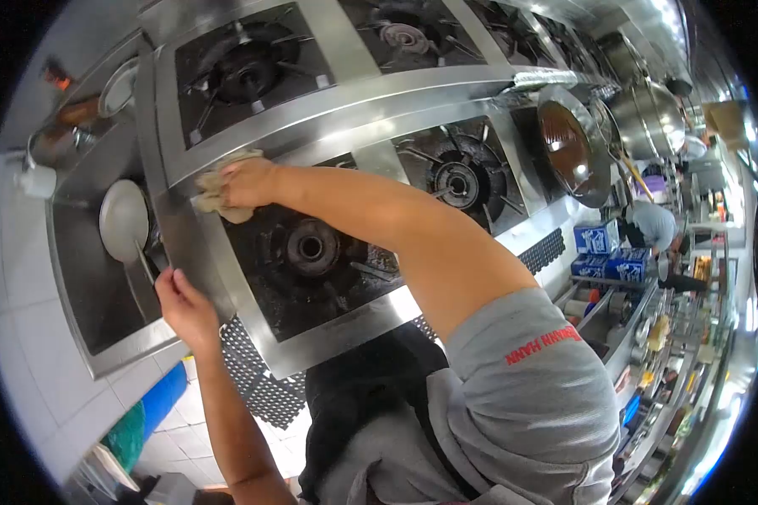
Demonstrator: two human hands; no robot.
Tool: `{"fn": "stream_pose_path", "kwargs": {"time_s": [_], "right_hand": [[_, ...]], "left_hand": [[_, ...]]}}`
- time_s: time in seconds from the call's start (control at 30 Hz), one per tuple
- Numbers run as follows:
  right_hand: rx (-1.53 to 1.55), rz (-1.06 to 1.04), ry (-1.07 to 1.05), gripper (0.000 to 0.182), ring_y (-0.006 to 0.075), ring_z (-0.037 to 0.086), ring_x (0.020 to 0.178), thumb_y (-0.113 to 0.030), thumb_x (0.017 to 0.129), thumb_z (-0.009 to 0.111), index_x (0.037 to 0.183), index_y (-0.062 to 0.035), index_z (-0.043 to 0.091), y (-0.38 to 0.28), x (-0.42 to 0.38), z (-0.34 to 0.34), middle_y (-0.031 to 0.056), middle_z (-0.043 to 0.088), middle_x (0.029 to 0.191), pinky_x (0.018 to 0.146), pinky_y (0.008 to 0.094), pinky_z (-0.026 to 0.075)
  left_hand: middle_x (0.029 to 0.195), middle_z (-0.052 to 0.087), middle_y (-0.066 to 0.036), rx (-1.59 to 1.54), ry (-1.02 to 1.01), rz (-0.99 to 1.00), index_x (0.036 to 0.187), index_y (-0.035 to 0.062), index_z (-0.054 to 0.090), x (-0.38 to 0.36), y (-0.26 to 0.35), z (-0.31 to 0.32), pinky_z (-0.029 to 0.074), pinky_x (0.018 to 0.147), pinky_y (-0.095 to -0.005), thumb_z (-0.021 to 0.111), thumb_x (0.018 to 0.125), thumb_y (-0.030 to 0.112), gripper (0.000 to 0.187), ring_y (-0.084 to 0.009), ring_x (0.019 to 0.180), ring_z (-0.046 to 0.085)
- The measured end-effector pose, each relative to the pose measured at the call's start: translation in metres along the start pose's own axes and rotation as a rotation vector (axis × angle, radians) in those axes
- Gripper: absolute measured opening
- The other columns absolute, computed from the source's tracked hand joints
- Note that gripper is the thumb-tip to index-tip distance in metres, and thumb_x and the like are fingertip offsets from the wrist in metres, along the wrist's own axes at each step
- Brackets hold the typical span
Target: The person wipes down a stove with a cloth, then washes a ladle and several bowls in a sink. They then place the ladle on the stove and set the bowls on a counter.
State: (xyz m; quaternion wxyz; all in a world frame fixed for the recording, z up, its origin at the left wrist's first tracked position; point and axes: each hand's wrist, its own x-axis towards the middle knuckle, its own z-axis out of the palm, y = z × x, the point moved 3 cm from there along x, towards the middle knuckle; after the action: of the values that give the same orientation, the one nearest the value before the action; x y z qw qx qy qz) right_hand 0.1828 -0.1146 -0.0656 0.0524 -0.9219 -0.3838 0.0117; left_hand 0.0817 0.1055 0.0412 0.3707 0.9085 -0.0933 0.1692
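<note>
My right hand [248, 183] is wrapped around a beige cloth [213, 192], pressed on the steel stove edge at the back left corner of the near left burner [311, 245]. Lower left, my left hand [184, 310] has its fingers curled at the sink's right rim [167, 330]. These fingers touch or lie beside the dark handle of a pan; whether they grip it is unclear. The pan's round pale part [124, 219] rests in the steel sink.
Another burner [458, 180] lies to the right, with more burners behind. A large wok [568, 139] stands at the right end, near steel pots [648, 118]. Blue boxes [596, 237] sit on the floor side. Farther right, a person [653, 225] bends over. Upper left are containers [120, 87].
</note>
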Motion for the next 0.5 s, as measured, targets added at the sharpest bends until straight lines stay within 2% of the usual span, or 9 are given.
{"fn": "stream_pose_path", "kwargs": {"time_s": [0.07, 0.13, 0.2, 0.23, 0.27, 0.33, 0.4, 0.47, 0.5], "right_hand": [[0.422, 0.316, -0.114, 0.037, 0.0252, 0.06, 0.113, -0.01, 0.082, 0.06, 0.113, -0.0275, 0.071, 0.032, -0.076, -0.016, 0.0065, 0.064, 0.126, 0.105, 0.0402, 0.042], [0.61, 0.348, 0.086, 0.042, 0.0279, 0.064, 0.104, -0.001, 0.076, 0.061, 0.108, -0.0243, 0.074, 0.088, -0.156, 0.034, 0.0117, 0.068, 0.117, 0.1, 0.0379, 0.045], [0.709, 0.65, 0.09, 0.046, 0.0291, 0.064, 0.102, 0.006, 0.072, 0.057, 0.103, -0.0233, 0.076, 0.114, -0.252, 0.014, 0.0125, 0.068, 0.115, 0.095, 0.0347, 0.048], [0.694, 0.61, 0.263, 0.05, 0.0292, 0.064, 0.102, 0.011, 0.07, 0.052, 0.101, -0.0196, 0.077, 0.141, -0.299, 0.03, 0.014, 0.069, 0.111, 0.092, 0.0325, 0.05], [0.693, 0.602, 0.327, 0.048, 0.027, 0.065, 0.102, 0.01, 0.072, 0.053, 0.104, -0.0171, 0.076, 0.159, -0.346, 0.03, 0.0156, 0.069, 0.111, 0.093, 0.0332, 0.05], [0.931, 0.847, 0.357, 0.027, 0.0254, 0.067, 0.099, 0.003, 0.078, 0.063, 0.098, -0.0088, 0.076, 0.187, -0.429, 0.024, 0.0144, 0.07, 0.108, 0.094, 0.0349, 0.05], [0.569, 1.106, 0.255, 0.035, 0.0255, 0.066, 0.101, 0.005, 0.072, 0.059, 0.099, -0.0111, 0.076, 0.186, -0.478, -0.026, 0.0146, 0.07, 0.109, 0.093, 0.0316, 0.049], [0.453, 1.291, 0.257, 0.031, 0.0268, 0.066, 0.101, -0.003, 0.073, 0.067, 0.1, -0.015, 0.076, 0.205, -0.523, -0.026, 0.0137, 0.069, 0.113, 0.093, 0.032, 0.049], [0.403, 1.244, 0.37, 0.032, 0.0286, 0.066, 0.102, -0.004, 0.075, 0.064, 0.103, -0.017, 0.075, 0.209, -0.539, -0.026, 0.0137, 0.068, 0.114, 0.093, 0.0328, 0.049]], "left_hand": [[0.095, 0.065, -0.02, 0.045, -0.008, 0.002, 0.109, -0.0036, 0.059, 0.0, -0.003, 0.0, 0.05, 0.078, -0.0346, 0.052, 0.1, 0.016, 0.023, -0.0271, 0.085, 0.064], [0.095, 0.065, -0.019, 0.094, -0.005, 0.009, 0.11, -0.0031, 0.058, -0.003, -0.003, 0.001, 0.05, 0.078, -0.0345, 0.052, 0.1, 0.016, 0.023, -0.0262, 0.084, 0.063], [0.095, 0.063, -0.017, 0.122, -0.021, 0.021, 0.111, -0.0025, 0.057, -0.003, -0.006, 0.003, 0.048, 0.08, -0.0337, 0.051, 0.101, 0.017, 0.023, -0.0243, 0.085, 0.059], [0.096, 0.062, -0.016, 0.131, -0.034, 0.021, 0.11, -0.0025, 0.057, -0.003, -0.005, 0.003, 0.048, 0.08, -0.0335, 0.05, 0.101, 0.018, 0.023, -0.0237, 0.085, 0.058], [0.096, 0.062, -0.016, 0.139, -0.049, 0.005, 0.11, -0.0022, 0.057, -0.003, -0.006, 0.005, 0.048, 0.08, -0.0333, 0.05, 0.101, 0.018, 0.023, -0.0233, 0.085, 0.058], [0.097, 0.062, -0.014, 0.193, -0.051, -0.013, 0.11, -0.0013, 0.057, -0.003, -0.005, 0.005, 0.047, 0.079, -0.0328, 0.049, 0.102, 0.019, 0.023, -0.0219, 0.083, 0.057], [0.096, 0.062, -0.014, 0.226, -0.058, -0.013, 0.11, -0.0012, 0.057, -0.003, -0.008, 0.005, 0.047, 0.078, -0.0326, 0.049, 0.102, 0.019, 0.023, -0.0215, 0.083, 0.057], [0.094, 0.063, -0.013, 0.242, -0.066, -0.001, 0.11, -0.0008, 0.057, -0.002, -0.011, 0.005, 0.048, 0.077, -0.0323, 0.049, 0.102, 0.019, 0.023, -0.0212, 0.082, 0.057], [0.094, 0.063, -0.013, 0.251, -0.066, 0.002, 0.11, -0.0008, 0.057, -0.003, -0.009, 0.004, 0.048, 0.077, -0.0323, 0.049, 0.102, 0.019, 0.023, -0.0212, 0.082, 0.057]]}}
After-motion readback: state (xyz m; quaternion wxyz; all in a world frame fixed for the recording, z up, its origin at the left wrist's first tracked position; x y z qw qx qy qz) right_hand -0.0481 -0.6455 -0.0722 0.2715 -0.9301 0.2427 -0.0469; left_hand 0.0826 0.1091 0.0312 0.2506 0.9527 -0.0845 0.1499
